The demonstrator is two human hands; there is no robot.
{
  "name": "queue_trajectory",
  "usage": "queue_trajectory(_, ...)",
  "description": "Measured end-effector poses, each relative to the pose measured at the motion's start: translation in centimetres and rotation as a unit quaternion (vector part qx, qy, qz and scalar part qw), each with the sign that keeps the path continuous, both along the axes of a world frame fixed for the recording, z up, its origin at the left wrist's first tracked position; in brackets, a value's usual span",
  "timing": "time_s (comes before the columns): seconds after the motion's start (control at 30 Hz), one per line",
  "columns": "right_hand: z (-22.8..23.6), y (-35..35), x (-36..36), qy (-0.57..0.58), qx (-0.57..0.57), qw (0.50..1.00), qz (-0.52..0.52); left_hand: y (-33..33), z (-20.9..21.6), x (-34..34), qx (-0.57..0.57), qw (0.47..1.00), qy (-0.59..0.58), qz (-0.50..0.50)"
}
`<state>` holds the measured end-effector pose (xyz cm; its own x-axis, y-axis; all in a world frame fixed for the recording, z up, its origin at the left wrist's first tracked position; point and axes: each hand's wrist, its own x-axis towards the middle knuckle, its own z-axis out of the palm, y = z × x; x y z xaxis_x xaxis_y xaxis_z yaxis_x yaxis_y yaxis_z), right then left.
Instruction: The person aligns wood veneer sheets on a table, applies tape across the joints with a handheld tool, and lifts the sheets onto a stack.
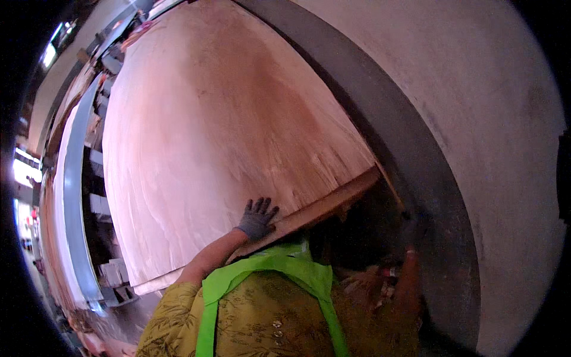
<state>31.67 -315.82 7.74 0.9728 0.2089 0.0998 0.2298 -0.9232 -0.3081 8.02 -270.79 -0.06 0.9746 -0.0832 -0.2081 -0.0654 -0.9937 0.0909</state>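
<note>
A large, pale pinkish wood veneer sheet [172,154] with a brown stain spreads out before me, topping a thick stack. My left hand [257,218], in a grey glove, lies flat on its near edge with the fingers spread. Off to the right, my dark-gloved right hand [411,229] is low in shadow beside the stack's corner. It appears closed on the near end of a thin, light-coloured stick [390,185], which runs up toward that corner. The shadow blurs the fingers of this hand.
A dark grey band [416,154] runs along the foot of the pale wall [488,149] at the right. Left of the stack are pale blocks [100,204] and a long bluish panel [74,196]. Bright openings [27,169] show at the far left.
</note>
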Motion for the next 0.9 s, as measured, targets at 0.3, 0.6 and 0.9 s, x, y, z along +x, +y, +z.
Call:
queue_trajectory(0.3, -7.5, -2.0, 0.1, -0.075, 0.019, 0.997, -0.023, 0.2, 0.1, 0.5, 0.010, 1.000, 0.022, -0.009)
queue_trajectory(0.6, -11.6, -0.6, -3.2, 0.025, 0.083, 0.993, -0.074, 0.4, -0.2, -0.1, 0.011, 1.000, 0.014, -0.001)
queue_trajectory(0.9, -10.7, -0.9, 1.0, 0.071, 0.133, 0.986, -0.076, 0.3, -0.6, -0.4, 0.013, 0.999, 0.025, 0.014)
